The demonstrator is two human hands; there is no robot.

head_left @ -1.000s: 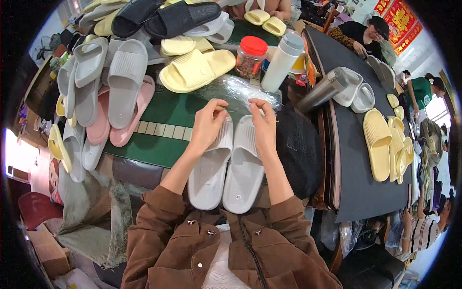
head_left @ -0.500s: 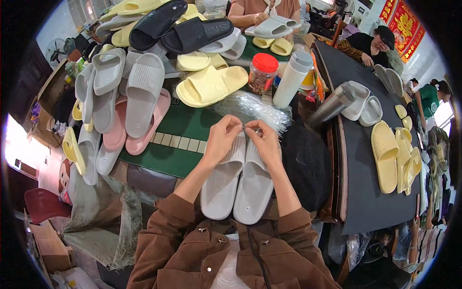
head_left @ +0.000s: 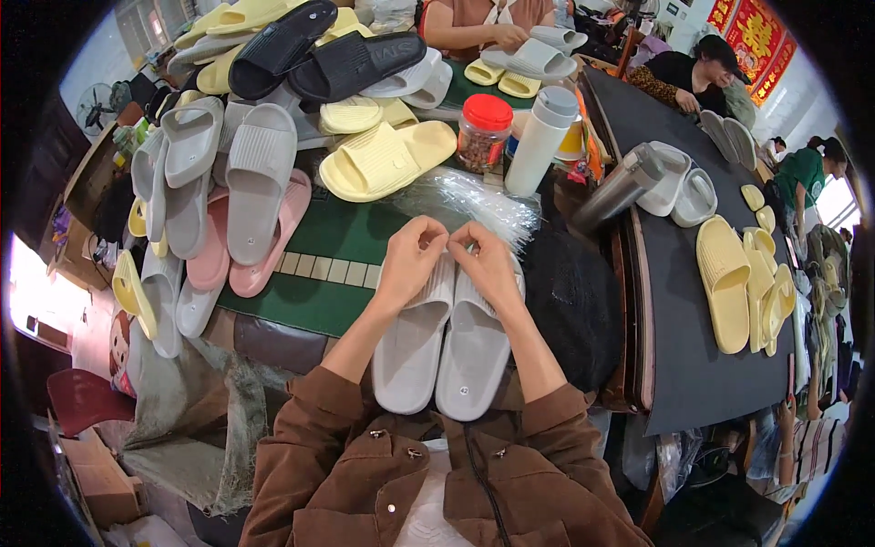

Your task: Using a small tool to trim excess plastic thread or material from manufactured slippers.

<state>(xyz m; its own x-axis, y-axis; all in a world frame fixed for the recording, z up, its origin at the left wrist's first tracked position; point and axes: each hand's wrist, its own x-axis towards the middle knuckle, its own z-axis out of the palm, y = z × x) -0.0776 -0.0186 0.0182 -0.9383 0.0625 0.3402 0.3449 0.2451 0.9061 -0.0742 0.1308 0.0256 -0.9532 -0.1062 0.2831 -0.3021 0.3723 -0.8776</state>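
Observation:
A pair of grey slide sandals lies side by side in front of me, the left slide [head_left: 406, 360] touching the right slide [head_left: 473, 365], heels toward my body. Above their toe ends my left hand [head_left: 410, 263] and my right hand [head_left: 485, 266] meet, thumb and forefinger of each pinched together. Whatever sits between the fingertips is too fine to make out. My wrists rest over the straps and partly cover them. Just beyond the fingers lies a bundle of thin transparent plastic strands [head_left: 488, 205].
Grey slides [head_left: 260, 182], pink slides [head_left: 290, 232], black slides [head_left: 355, 68] and a yellow slide [head_left: 390, 162] pile up at left. A red-lidded jar [head_left: 484, 132], white bottle [head_left: 541, 141] and steel flask [head_left: 620, 190] stand ahead. More yellow slides [head_left: 725, 287] lie right. A co-worker [head_left: 483, 27] sits opposite.
My two hands stay pinched over the toe ends and have drawn slightly closer together. The whole view has shifted a little. The co-worker's hand and slides opposite have moved.

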